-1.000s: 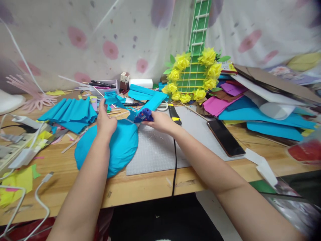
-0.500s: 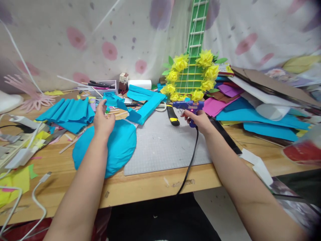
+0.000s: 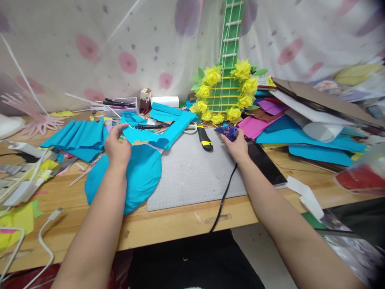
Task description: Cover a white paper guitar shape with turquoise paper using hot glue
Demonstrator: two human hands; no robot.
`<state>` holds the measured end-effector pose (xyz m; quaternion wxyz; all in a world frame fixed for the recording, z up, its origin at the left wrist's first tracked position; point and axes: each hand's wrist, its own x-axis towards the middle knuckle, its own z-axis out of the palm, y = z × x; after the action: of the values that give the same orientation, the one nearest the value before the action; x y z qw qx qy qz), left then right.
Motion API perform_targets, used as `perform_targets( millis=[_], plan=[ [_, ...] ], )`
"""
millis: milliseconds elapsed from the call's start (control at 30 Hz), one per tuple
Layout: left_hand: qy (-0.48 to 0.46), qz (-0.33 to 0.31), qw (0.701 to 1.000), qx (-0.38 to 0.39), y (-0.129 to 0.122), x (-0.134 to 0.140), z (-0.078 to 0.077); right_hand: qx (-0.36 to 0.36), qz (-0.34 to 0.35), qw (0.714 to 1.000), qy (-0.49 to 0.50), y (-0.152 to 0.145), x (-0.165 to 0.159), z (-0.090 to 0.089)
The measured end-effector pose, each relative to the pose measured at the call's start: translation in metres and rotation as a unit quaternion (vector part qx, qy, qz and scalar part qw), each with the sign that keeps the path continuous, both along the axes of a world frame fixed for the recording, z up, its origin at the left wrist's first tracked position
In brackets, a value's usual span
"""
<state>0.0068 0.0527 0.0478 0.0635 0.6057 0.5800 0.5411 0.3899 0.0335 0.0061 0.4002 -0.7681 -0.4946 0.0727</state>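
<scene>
My left hand is closed, thumb and fingers pinching one end of a blue crepe paper strip. Below it a rounded piece covered in blue crepe paper lies partly hidden by my left forearm. My right hand is wrapped round a blue hot glue gun, low over the right edge of the grey cutting mat. The gun's black cord runs down past the table's front edge. A black and yellow utility knife lies on the mat, left of the gun.
A green guitar-shaped craft ringed with yellow paper flowers leans at the back. Coloured paper and card are piled at right, beside a dark flat device. Pleated blue paper, a power strip and white cables crowd the left.
The glue gun has come down and turned in my right hand, toward the mat's right side. My left hand has shifted slightly left and closed on the blue strip, which now stretches out.
</scene>
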Motion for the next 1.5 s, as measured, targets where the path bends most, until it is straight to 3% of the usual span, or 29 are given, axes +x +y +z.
perform_targets(
  millis=[133,233,333,433,567,667,767,867,967,1033,1200,1267,1400,1500],
  plan=[
    [0.024,0.033,0.995,0.089,-0.005,0.004,0.010,0.099,-0.037,0.986,-0.132,-0.017,-0.020,0.021],
    [0.019,0.004,0.992,0.123,-0.007,0.007,0.022,0.109,0.013,0.977,-0.181,-0.028,-0.041,0.038],
    [0.000,-0.066,0.991,0.112,-0.008,0.008,0.036,0.085,0.168,0.962,-0.198,-0.025,-0.066,0.046],
    [-0.050,-0.112,0.989,0.078,-0.005,0.010,0.048,0.049,0.356,0.912,-0.198,-0.005,-0.096,0.042],
    [-0.106,-0.135,0.983,0.063,-0.002,0.009,0.059,0.013,0.466,0.865,-0.187,0.026,-0.135,0.030],
    [-0.019,-0.121,0.991,-0.050,-0.006,0.002,0.057,0.046,0.498,0.850,-0.165,0.033,-0.151,0.026],
    [0.117,-0.132,0.965,-0.195,-0.017,-0.008,0.044,0.119,0.551,0.810,-0.161,0.024,-0.157,0.025],
    [0.248,-0.177,0.930,-0.207,-0.028,-0.012,0.030,0.143,0.581,0.781,-0.178,0.013,-0.163,0.024],
    [0.339,-0.239,0.899,-0.143,-0.032,-0.004,0.024,0.136,0.567,0.796,-0.162,0.012,-0.172,0.021],
    [0.353,-0.260,0.891,-0.121,-0.031,0.004,0.027,0.133,0.565,0.805,-0.124,0.016,-0.175,0.021],
    [0.289,-0.131,0.939,-0.136,-0.024,0.013,0.060,0.100,0.521,0.845,0.063,0.035,-0.166,0.021],
    [0.278,-0.119,0.947,-0.112,-0.025,0.012,0.077,0.070,0.500,0.857,0.105,0.042,-0.163,0.018],
    [0.273,-0.141,0.951,-0.046,-0.032,0.011,0.106,0.002,0.503,0.862,0.057,0.048,-0.169,0.012],
    [0.288,-0.146,0.945,-0.050,-0.039,0.011,0.119,-0.018,0.499,0.866,-0.004,0.045,-0.180,0.011]
  ],
)
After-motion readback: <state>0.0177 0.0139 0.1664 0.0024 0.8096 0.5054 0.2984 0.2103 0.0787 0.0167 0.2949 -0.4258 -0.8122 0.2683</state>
